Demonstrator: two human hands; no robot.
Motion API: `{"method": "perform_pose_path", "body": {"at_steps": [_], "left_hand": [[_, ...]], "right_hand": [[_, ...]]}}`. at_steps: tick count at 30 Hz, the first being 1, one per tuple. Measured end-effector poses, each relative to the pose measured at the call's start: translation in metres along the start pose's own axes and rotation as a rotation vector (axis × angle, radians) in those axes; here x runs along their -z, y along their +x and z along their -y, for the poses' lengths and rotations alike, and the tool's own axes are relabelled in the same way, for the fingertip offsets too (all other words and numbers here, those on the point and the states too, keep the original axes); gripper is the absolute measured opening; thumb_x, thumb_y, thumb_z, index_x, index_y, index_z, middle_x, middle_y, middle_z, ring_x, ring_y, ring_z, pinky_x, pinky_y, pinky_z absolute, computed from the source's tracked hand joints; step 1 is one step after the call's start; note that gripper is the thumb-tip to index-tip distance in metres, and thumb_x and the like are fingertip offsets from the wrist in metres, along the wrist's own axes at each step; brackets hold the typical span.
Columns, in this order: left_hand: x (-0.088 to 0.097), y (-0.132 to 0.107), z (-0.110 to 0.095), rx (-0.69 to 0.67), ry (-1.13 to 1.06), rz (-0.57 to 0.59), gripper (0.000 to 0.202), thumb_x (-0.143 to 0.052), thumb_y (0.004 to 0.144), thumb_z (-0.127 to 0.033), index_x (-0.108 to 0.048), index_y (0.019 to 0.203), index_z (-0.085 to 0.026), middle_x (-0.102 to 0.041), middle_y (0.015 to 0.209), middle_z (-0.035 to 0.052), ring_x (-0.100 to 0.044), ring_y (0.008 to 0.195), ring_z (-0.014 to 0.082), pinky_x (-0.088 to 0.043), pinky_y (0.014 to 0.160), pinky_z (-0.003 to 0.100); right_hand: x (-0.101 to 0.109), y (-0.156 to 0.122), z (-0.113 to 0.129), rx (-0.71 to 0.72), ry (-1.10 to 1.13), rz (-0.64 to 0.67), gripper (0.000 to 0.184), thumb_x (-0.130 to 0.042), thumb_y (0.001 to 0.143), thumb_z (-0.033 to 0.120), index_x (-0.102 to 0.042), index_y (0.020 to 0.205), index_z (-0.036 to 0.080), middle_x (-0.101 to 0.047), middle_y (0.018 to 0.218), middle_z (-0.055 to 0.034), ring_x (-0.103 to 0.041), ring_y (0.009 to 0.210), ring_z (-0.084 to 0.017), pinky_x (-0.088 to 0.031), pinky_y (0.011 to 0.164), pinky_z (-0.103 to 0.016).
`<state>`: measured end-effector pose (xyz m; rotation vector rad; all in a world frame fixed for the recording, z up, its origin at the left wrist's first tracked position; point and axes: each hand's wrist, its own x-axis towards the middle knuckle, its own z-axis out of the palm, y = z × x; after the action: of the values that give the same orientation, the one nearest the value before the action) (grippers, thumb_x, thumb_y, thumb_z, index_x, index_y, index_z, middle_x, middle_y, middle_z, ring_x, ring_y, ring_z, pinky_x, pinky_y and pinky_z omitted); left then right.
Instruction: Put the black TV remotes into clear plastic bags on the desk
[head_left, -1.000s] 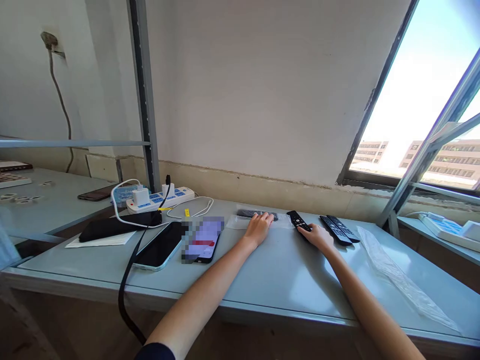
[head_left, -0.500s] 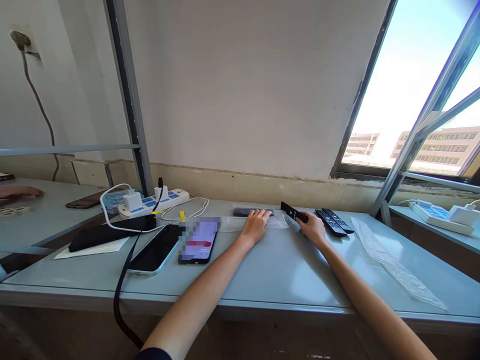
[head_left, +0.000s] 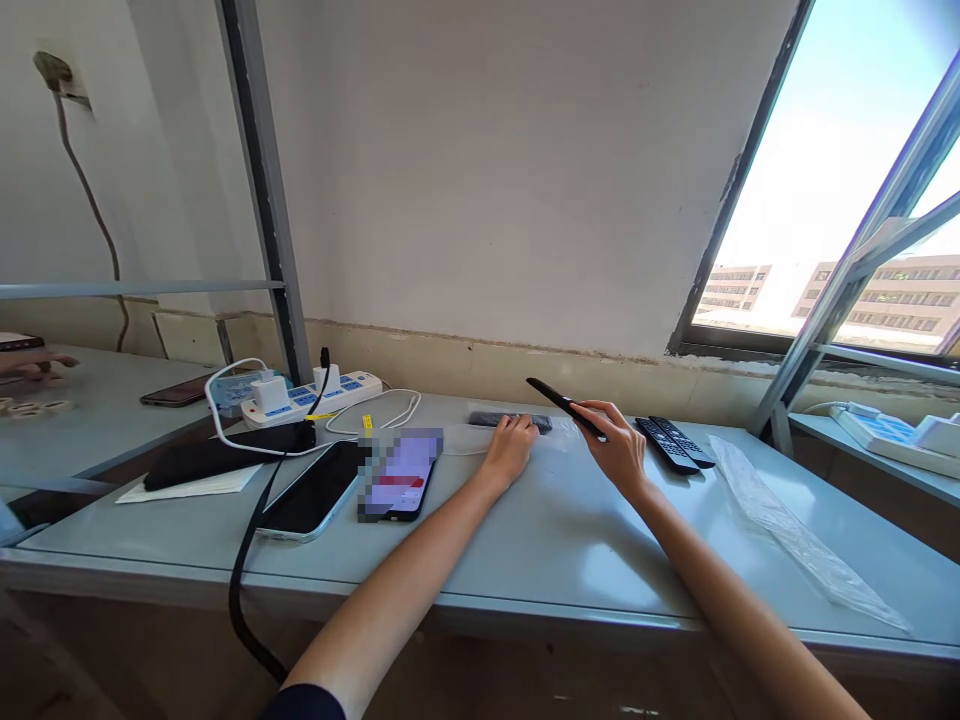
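Note:
My right hand grips a black remote control and holds it lifted off the grey table, tilted up toward the left. My left hand rests with curled fingers on a clear plastic bag that holds another dark remote at the back of the table. Two more black remotes lie side by side just right of my right hand.
Two phones lie left of my hands, near a black case, a white power strip with chargers and cables. An empty plastic sleeve lies at the right. Another person's hand is at a far-left table.
My right hand picked the remote up from the table and swung it up and leftward. My left hand stayed on the bagged remote.

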<state>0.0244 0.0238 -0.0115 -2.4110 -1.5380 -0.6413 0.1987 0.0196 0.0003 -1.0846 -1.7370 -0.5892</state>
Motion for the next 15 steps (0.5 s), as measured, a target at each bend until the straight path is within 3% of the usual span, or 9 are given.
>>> {"method": "perform_pose_path", "body": {"at_steps": [3,7,15], "left_hand": [[0.001,0.000,-0.001,-0.007,0.001,0.003,0.030,-0.038,0.090,-0.004,-0.064,0.096,-0.017,-0.067,0.101,0.0066,-0.061,0.095,0.0187,-0.040,0.084,0.032],[0.003,-0.001,-0.002,-0.018,0.005,0.022,0.025,-0.040,0.090,-0.005,-0.062,0.096,-0.017,-0.067,0.100,0.0062,-0.062,0.094,0.0187,-0.039,0.082,0.032],[0.002,-0.001,0.000,-0.038,-0.002,0.045,0.013,-0.051,0.088,-0.013,-0.061,0.084,-0.019,-0.067,0.093,0.0046,-0.061,0.092,0.0191,-0.038,0.082,0.031]], "right_hand": [[-0.002,-0.001,-0.001,0.119,-0.028,-0.026,0.033,-0.055,0.084,0.013,-0.076,0.095,0.036,-0.071,0.099,0.0015,-0.062,0.060,-0.009,-0.039,0.045,-0.019],[-0.001,0.000,-0.007,0.236,-0.065,-0.053,0.050,-0.048,0.080,-0.001,-0.076,0.085,0.040,-0.070,0.099,0.0027,-0.063,0.082,-0.013,-0.047,0.057,-0.021],[0.012,0.006,-0.015,0.465,-0.182,-0.185,0.053,-0.048,0.083,-0.004,-0.076,0.084,0.041,-0.072,0.102,0.0049,-0.060,0.080,-0.011,-0.043,0.054,-0.018]]}}
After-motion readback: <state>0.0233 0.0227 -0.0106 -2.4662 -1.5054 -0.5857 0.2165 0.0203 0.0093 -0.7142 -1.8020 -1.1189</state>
